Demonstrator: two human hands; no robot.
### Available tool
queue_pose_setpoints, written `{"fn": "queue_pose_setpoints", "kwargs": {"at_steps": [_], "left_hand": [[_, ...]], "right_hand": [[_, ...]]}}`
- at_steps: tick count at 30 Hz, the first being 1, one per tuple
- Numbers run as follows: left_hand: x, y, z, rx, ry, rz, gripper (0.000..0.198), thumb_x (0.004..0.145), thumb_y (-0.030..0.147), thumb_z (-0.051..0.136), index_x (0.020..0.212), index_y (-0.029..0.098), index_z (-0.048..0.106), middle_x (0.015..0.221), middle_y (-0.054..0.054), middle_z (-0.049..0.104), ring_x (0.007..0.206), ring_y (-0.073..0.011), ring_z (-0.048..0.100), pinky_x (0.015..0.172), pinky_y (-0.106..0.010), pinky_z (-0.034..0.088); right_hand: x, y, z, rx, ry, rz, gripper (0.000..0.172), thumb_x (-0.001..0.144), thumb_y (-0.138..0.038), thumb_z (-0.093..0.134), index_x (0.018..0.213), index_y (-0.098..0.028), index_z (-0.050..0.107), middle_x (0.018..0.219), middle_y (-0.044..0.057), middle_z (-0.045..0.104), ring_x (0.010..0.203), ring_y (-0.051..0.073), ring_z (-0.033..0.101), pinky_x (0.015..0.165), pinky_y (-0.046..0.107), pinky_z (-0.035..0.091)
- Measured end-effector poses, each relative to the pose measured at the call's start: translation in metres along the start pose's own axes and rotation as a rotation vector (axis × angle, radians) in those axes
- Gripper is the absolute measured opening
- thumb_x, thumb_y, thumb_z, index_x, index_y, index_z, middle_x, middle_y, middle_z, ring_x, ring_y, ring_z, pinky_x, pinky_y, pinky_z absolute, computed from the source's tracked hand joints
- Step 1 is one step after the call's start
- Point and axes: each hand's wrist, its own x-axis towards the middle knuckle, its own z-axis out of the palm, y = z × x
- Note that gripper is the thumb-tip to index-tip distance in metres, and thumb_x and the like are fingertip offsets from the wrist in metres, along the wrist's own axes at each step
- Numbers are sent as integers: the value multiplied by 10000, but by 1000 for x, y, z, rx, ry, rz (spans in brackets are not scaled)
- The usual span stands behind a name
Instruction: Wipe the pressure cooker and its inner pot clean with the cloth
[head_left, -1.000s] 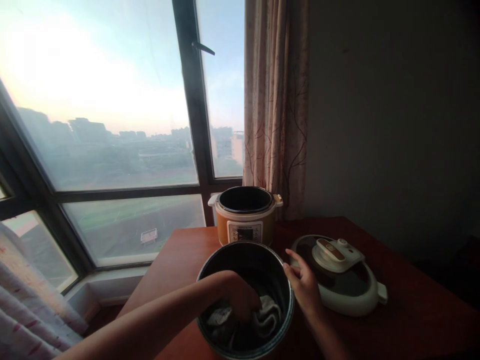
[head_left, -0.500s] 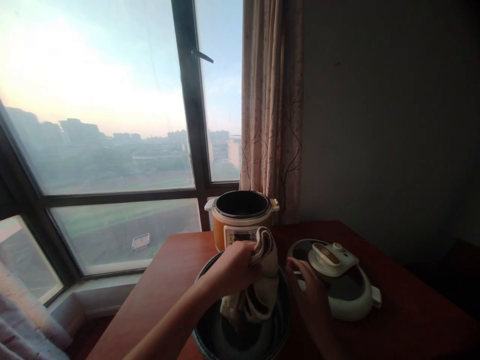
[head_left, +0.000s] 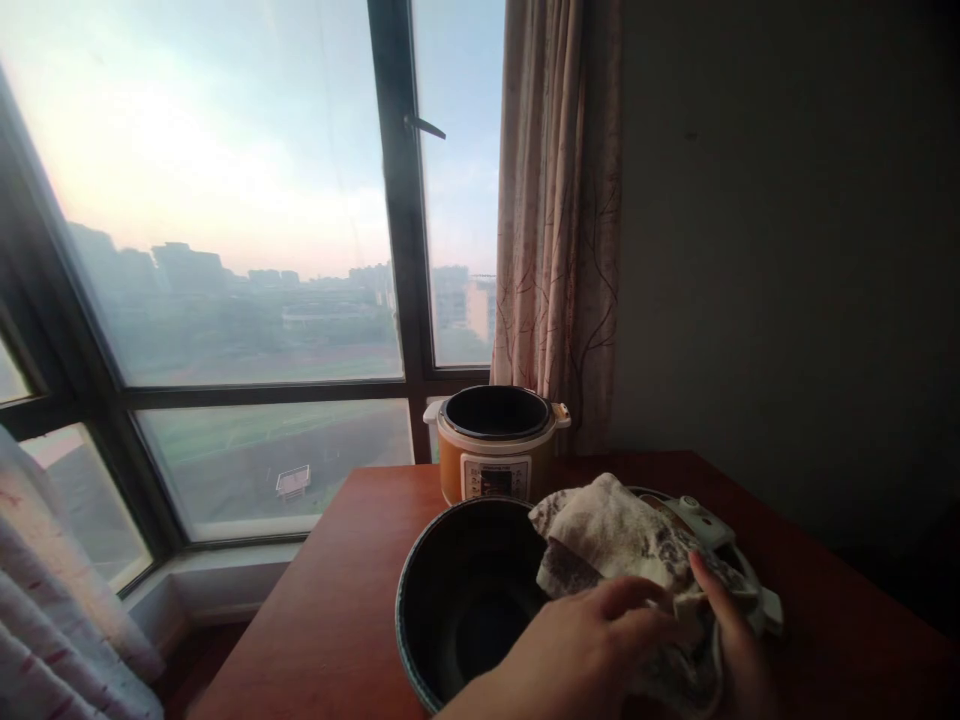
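A pale cloth with dark patterned patches (head_left: 615, 530) is spread between my hands, to the right of the dark round pot (head_left: 420, 600). My left hand (head_left: 585, 645) reaches across the pot's right side, its fingers bent onto the cloth. On the far side of the fabric my right hand (head_left: 739, 630) grips its right part, with a finger pointing up along the edge. Part of that hand is hidden by the cloth. Behind the cloth lies the cooker lid (head_left: 705, 518), mostly covered from view.
An orange and white electric cooker (head_left: 487, 450) stands open at the back of the red-brown table (head_left: 322, 600), just behind the pot. A large window (head_left: 247, 300) fills the left side, with a curtain (head_left: 555, 220) beside it.
The cloth has come out of the pot and moved right, and is now unfolded more widely. My left hand went right with it, and my right hand has taken hold of it.
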Motion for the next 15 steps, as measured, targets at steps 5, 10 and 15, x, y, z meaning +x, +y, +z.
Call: {"fn": "queue_pose_setpoints", "kwargs": {"at_steps": [5,10,15], "left_hand": [[-11,-6,24,183,-224,-603,592,853,470,669,1333,141,559,1212,-215,701,1089,-402,688,883,-506,549],[-16,-5,32,177,-400,-729,435,951,371,524,1299,124,611,946,-227,776,896,-417,757,712,-484,566],[-24,-4,29,190,-461,-699,358,960,315,488,1224,157,671,920,-211,782,866,-416,761,665,-447,547]], "right_hand": [[0,-8,-8,43,276,74,610,820,-590,634,1299,-213,643,1002,100,784,1097,362,695,823,482,605],[13,7,-24,-175,435,-19,692,725,-547,716,1311,-192,616,1421,118,608,1381,379,486,1109,517,440],[17,30,-43,-304,362,16,666,699,-567,741,1236,-181,666,1190,128,737,1237,396,608,982,509,532]]}}
